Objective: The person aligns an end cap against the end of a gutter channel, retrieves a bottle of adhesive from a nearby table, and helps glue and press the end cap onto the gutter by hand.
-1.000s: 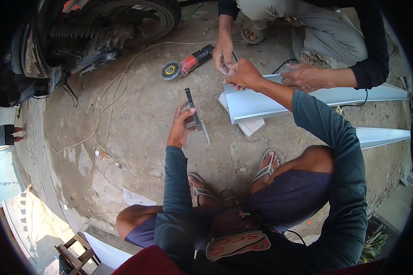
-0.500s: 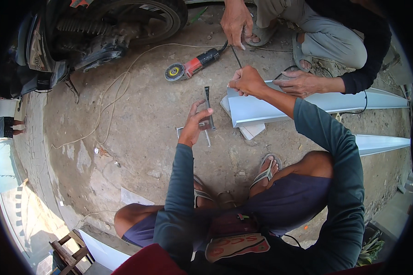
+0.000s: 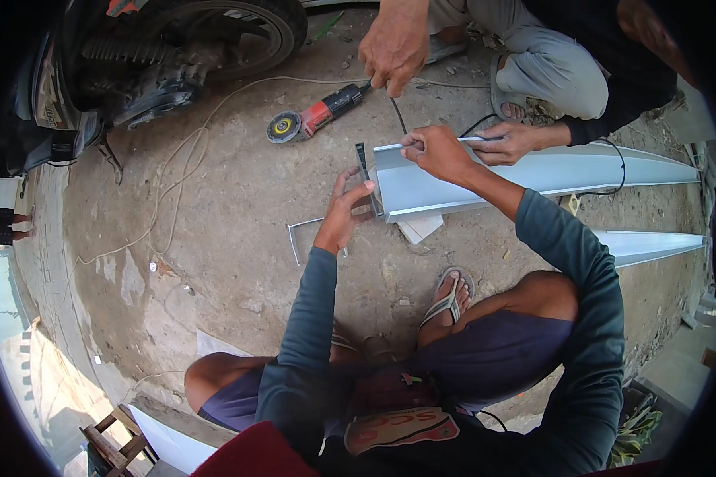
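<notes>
My left hand (image 3: 344, 211) is closed around a thin, narrow metal end piece (image 3: 369, 187) with a dark upper tip. It holds the piece upright at the near end of a long pale-blue metal gutter channel (image 3: 453, 187); whether they touch is hard to tell. Over the gutter's far rim, my right hand (image 3: 439, 153) pinches the lower end of a thin black cord (image 3: 398, 115). Its upper end is in a co-worker's hand (image 3: 395, 49). That person's other hand (image 3: 511, 143) grips the gutter's far edge, where more black cord (image 3: 622, 167) loops over the channel.
An angle grinder (image 3: 314, 116) with an exposed disc lies beyond my left hand, its cable trailing across the ground. A motorcycle (image 3: 167, 63) stands at the far left. Beneath the gutter sits a pale block (image 3: 422, 229). A thin U-shaped frame (image 3: 296, 242) and a second channel (image 3: 652, 245) lie nearby.
My left hand has brought the end piece up to the gutter's end. My right hand has come down to the gutter's rim, and the co-worker's upper hand has lowered slightly.
</notes>
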